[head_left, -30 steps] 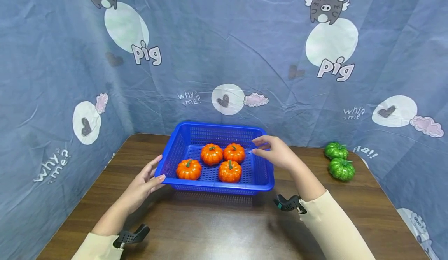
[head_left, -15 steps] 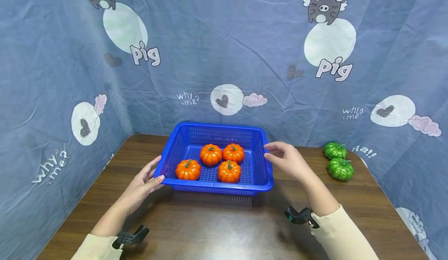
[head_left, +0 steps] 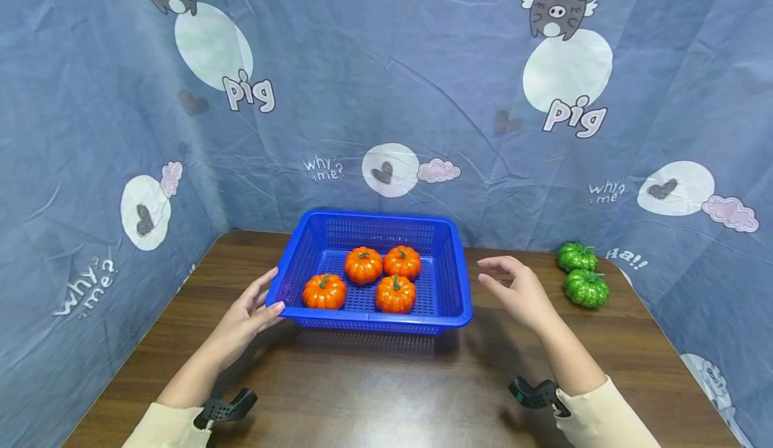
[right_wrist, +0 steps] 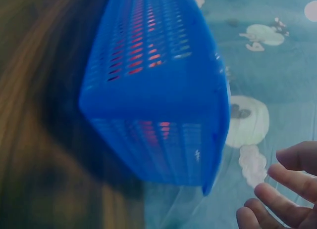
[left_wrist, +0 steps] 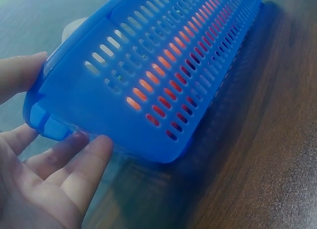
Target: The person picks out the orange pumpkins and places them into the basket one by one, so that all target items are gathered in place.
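A blue perforated plastic basket (head_left: 368, 322) stands on the table with several small orange pumpkins (head_left: 395, 294) in it. My left hand (head_left: 241, 320) grips its near left corner; in the left wrist view the thumb (left_wrist: 22, 73) lies at the rim and the fingers come in from below against the outer wall. Off the basket's right side, my right hand (head_left: 519, 292) is in the air, fingers loosely bent and thumb apart, holding nothing. Two green pumpkins (head_left: 586, 288) lie on the table beyond it, at the far right.
The brown wooden table (head_left: 362, 394) runs up to a blue cloth backdrop (head_left: 386, 86) printed with pigs and words, which also hangs along both sides. A black wrist mount (head_left: 226, 408) sits on the left forearm and a similar bracket (head_left: 537, 394) on the right.
My right hand has moved out from over the basket's right rim, rightward and a little nearer. The left hand, basket and pumpkins have stayed in place.
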`<action>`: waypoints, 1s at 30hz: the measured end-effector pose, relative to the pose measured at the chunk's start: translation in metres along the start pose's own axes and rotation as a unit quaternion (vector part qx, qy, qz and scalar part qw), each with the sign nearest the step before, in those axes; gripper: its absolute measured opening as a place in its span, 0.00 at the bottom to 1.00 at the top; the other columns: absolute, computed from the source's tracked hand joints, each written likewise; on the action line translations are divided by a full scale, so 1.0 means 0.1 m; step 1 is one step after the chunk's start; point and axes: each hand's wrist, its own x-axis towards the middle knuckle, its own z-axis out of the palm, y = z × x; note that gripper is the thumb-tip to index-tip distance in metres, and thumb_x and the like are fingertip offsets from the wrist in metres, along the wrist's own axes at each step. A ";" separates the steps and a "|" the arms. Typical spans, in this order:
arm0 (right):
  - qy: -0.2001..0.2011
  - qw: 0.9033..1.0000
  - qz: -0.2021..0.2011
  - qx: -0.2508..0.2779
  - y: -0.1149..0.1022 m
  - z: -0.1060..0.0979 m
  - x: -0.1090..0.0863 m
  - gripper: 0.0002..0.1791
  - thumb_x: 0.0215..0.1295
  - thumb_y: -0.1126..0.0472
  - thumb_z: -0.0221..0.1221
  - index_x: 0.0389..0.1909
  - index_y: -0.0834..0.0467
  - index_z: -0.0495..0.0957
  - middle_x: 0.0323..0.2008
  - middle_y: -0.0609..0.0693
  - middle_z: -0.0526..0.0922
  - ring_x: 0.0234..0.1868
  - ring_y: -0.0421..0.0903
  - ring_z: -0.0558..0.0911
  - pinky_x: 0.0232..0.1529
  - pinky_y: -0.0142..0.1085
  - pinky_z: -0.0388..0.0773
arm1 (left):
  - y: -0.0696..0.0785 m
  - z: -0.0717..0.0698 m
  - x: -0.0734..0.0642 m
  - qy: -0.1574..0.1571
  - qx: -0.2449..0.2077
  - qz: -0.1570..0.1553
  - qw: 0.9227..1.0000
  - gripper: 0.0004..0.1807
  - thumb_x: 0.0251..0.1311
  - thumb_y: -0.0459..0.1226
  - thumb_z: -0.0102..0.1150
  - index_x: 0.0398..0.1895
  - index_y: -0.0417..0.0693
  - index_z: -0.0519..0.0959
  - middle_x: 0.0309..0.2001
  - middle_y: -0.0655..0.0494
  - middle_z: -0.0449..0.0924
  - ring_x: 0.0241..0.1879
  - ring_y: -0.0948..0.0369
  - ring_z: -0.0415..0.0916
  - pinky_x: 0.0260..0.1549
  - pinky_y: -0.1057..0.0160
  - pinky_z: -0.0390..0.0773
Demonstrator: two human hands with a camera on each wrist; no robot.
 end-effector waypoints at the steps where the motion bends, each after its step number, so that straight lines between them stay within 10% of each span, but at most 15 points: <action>1: 0.004 1.000 0.002 -0.003 0.02 -0.01 -0.02 0.15 0.68 0.63 0.63 0.52 0.66 0.81 0.50 0.62 0.83 0.53 0.59 0.81 0.52 0.55 0.79 | 0.00 0.00 0.00 0.002 0.003 -0.002 1.000 0.38 0.74 0.32 0.51 0.80 0.40 0.44 0.71 0.23 0.52 0.56 0.64 0.77 0.52 0.64 0.79; 22: 0.072 0.989 -0.024 -0.124 0.33 -0.14 -0.40 0.16 0.67 0.65 0.64 0.54 0.63 0.81 0.50 0.59 0.82 0.51 0.59 0.81 0.46 0.54 0.81 | 0.01 -0.03 -0.02 0.017 0.056 -0.013 0.998 0.36 0.75 0.37 0.51 0.79 0.42 0.47 0.72 0.27 0.54 0.55 0.70 0.76 0.51 0.66 0.79; 30: 0.090 0.976 -0.046 -0.195 0.43 -0.24 -0.50 0.17 0.64 0.65 0.65 0.54 0.63 0.80 0.50 0.60 0.82 0.46 0.60 0.81 0.45 0.56 0.79 | 0.04 -0.05 -0.08 0.034 0.057 0.052 0.996 0.30 0.76 0.32 0.47 0.75 0.30 0.51 0.65 0.20 0.60 0.53 0.71 0.77 0.48 0.70 0.80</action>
